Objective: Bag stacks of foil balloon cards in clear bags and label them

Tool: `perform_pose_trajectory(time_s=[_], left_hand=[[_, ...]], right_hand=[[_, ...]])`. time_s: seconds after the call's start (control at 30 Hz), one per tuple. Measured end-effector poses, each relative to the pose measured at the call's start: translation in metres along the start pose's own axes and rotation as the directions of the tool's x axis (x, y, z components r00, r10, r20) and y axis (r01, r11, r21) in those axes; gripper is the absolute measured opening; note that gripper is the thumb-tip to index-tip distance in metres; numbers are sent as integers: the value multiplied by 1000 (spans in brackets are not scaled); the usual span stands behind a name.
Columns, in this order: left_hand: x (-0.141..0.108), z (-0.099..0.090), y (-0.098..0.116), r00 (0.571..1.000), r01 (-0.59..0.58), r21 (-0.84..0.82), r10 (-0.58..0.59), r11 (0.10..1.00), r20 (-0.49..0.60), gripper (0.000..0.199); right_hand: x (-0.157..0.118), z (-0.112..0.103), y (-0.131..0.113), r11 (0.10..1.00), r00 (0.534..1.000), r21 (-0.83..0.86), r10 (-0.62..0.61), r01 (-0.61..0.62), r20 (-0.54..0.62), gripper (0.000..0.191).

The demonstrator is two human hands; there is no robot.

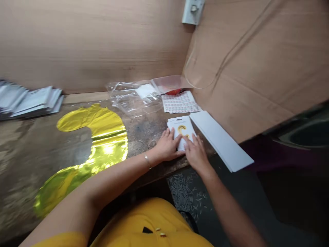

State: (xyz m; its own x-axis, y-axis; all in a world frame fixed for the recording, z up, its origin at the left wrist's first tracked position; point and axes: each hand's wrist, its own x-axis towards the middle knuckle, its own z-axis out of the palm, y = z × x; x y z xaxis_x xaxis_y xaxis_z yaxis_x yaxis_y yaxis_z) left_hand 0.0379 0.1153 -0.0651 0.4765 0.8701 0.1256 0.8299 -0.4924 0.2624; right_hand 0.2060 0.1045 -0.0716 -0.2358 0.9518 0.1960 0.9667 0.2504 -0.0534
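A small stack of white cards (189, 124) lies on the table, the top one with a hanging slot and a printed gold curved balloon picture. My left hand (167, 145) rests over the stack's left and near edges, fingers stretched out and apart. On the near right part of the cards lies my right hand (196, 152), its fingers extended and the index finger touching the printed picture. The lower edge of the cards is partly hidden under both hands. Left of them, a flat gold foil balloon (110, 137) is spread on the table, partly covered by my left forearm.
Long white card strips (221, 140) overhang the table edge at right. Printed sticker sheets (180, 102), a red object (173, 92) and clear plastic bags (128, 97) lie behind. White packets (38, 99) are piled far left. A cable (223, 61) runs along the wooden side panel.
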Motion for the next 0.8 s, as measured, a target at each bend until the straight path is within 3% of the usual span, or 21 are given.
perform_pose_trajectory(time_s=[0.1,0.23,0.37,0.47,0.53,0.57,0.6,0.67,0.7,0.73,0.8], left_hand=[[13,1,3,999,48,3,-48,999,-4,81],[30,5,-2,993,115,9,-114,993,-29,80],[34,9,2,991,125,-43,-126,991,-35,79],[14,-3,14,987,146,-92,-151,985,-52,84],[-20,-23,21,988,89,-97,-100,991,-114,81],[-45,-36,22,987,20,-82,-33,996,-154,70],[-74,-50,20,979,-71,-65,57,995,-195,52],[-142,-76,5,966,-35,-82,13,996,-259,33],[-176,-87,-8,935,130,-98,-155,987,-320,32],[-209,-96,-25,868,323,-92,-334,942,-368,33],[-264,-105,-63,690,646,-34,-602,763,-401,29]], right_hand=[[22,14,18,999,998,-3,-37,37,-42,44],[57,27,35,984,978,40,-169,175,-122,44],[57,28,42,974,959,85,-189,211,-212,42],[49,23,41,972,957,98,-187,213,-224,42],[46,19,39,968,947,113,-187,222,-260,40],[44,16,38,964,934,132,-181,230,-306,38],[41,14,36,958,906,158,-161,238,-391,36],[34,8,34,938,826,212,-117,274,-551,34],[30,5,33,927,789,227,-106,299,-605,34],[26,2,32,919,759,231,-103,321,-643,36],[19,-3,32,910,727,214,-126,355,-675,41]])
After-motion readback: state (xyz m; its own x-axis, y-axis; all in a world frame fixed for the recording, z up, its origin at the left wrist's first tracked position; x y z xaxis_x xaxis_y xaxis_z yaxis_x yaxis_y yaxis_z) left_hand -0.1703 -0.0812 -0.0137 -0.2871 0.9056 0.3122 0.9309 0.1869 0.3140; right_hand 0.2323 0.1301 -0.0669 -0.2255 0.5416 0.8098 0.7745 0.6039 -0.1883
